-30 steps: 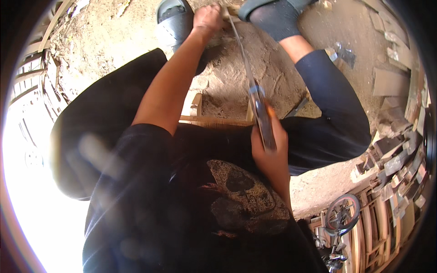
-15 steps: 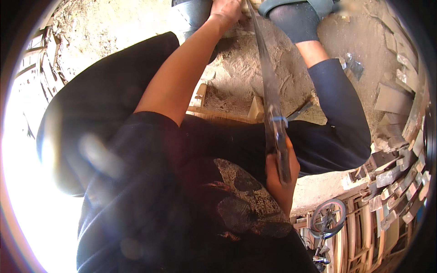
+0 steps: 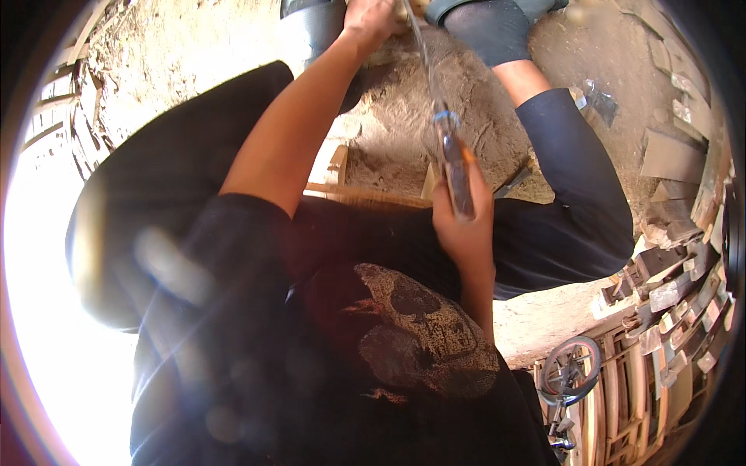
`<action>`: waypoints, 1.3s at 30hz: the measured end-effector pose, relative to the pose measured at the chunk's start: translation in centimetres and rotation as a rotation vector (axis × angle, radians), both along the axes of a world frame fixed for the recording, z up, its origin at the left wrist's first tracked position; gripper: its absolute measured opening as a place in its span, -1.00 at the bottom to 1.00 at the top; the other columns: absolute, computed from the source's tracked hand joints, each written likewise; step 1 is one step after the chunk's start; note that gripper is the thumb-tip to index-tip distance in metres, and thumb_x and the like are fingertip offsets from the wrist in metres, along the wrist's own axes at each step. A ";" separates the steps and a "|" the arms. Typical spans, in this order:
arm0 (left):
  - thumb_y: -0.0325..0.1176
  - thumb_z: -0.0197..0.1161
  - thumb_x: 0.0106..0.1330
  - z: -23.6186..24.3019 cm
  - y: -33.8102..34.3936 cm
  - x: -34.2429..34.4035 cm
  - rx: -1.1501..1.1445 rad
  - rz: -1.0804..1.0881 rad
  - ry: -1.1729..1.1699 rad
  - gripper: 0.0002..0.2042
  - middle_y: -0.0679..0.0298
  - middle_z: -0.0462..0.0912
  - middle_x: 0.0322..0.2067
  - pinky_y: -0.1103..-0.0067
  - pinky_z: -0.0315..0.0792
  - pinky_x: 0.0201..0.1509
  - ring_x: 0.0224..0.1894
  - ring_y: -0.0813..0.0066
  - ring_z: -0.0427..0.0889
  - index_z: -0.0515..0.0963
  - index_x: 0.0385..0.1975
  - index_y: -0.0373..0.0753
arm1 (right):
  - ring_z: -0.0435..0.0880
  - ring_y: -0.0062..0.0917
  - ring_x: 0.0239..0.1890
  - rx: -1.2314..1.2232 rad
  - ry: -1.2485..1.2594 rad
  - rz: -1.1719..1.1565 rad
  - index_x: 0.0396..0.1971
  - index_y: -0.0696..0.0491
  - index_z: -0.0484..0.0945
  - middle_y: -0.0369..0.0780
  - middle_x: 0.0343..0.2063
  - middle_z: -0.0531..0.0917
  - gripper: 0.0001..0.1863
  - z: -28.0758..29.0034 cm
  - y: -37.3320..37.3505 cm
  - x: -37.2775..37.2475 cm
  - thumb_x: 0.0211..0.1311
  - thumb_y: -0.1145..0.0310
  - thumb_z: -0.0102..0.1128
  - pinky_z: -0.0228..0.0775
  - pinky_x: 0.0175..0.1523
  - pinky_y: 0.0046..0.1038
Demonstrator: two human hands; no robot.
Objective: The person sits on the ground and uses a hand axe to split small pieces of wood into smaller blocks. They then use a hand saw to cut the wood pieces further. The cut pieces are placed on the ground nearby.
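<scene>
My right hand (image 3: 472, 203) is closed round the dark handle of a handsaw (image 3: 457, 167), which has a blue tie where handle and blade meet. The long narrow blade runs away from me, up past the top edge between my feet, and is slightly blurred. At the top edge my left hand (image 3: 370, 22) is curled closed beside the blade's far end. Its fingertips and whatever lies under them are cut off by the picture's edge. My feet, in grey sandals (image 3: 322, 31), stand on either side of the blade.
Beneath me is a low wooden seat or frame (image 3: 365, 194) on the sandy ground (image 3: 404, 147). Stacked wood offcuts (image 3: 676, 287) line the right side. A small wheeled bike (image 3: 569, 371) leans by wooden slats at lower right. Clear plastic (image 3: 600, 102) lies beyond my right knee.
My right hand has pushed the saw forward, away from my body, so its handle is farther up the picture. My left hand stays near the top edge, with the whole view slightly shifted.
</scene>
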State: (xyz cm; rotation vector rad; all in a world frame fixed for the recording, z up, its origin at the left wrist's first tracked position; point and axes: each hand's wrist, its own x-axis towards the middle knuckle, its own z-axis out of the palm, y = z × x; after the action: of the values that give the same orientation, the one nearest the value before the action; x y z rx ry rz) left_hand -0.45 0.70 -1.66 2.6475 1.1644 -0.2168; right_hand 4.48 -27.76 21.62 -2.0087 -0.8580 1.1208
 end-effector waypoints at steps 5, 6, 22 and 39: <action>-0.23 0.43 -0.02 2.4 -0.7 -0.1 -0.070 0.087 -0.131 -0.64 0.05 0.68 -0.38 0.33 0.57 -0.21 -0.29 0.17 0.70 0.54 -0.28 -0.28 | 0.61 -0.08 -0.02 -0.013 0.026 -0.040 0.23 0.24 0.26 0.15 -0.08 0.55 -0.40 5.3 -5.6 -0.7 0.09 0.56 0.00 0.43 0.02 -0.30; -0.24 0.42 -0.02 2.7 -0.4 -0.6 -0.115 0.124 -0.157 -0.65 0.02 0.68 -0.40 0.31 0.57 -0.22 -0.29 0.15 0.70 0.54 -0.29 -0.28 | 0.60 -0.07 -0.01 0.010 0.044 -0.029 0.24 0.23 0.25 0.16 -0.08 0.55 -0.39 3.7 -4.6 -0.4 0.09 0.56 -0.02 0.43 0.03 -0.29; 0.13 0.41 -0.05 3.5 -0.9 -0.4 0.071 0.025 0.037 -0.47 0.02 0.68 -0.42 0.32 0.56 -0.16 -0.29 0.13 0.70 0.63 -0.32 -0.27 | 0.67 -0.07 -0.40 -0.119 0.199 -0.088 0.33 0.03 0.16 0.03 -0.53 0.60 -0.24 1.5 -2.8 1.2 0.01 0.53 0.09 0.50 -0.27 -0.27; 0.14 0.46 -0.10 4.4 -0.7 0.9 -0.011 0.026 0.087 -0.49 0.05 0.70 -0.41 0.34 0.56 -0.15 -0.28 0.12 0.70 0.63 -0.37 -0.20 | 0.71 -0.19 -0.33 -0.048 0.142 -0.099 0.22 0.20 0.29 0.01 -0.43 0.61 -0.39 1.2 -1.9 1.2 0.07 0.57 0.05 0.46 -0.22 -0.43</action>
State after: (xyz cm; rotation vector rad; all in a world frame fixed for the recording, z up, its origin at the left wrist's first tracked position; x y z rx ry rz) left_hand 0.45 0.04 2.78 2.6352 1.2195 -0.3353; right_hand 5.71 -29.65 22.81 -1.9606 -0.6580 1.2211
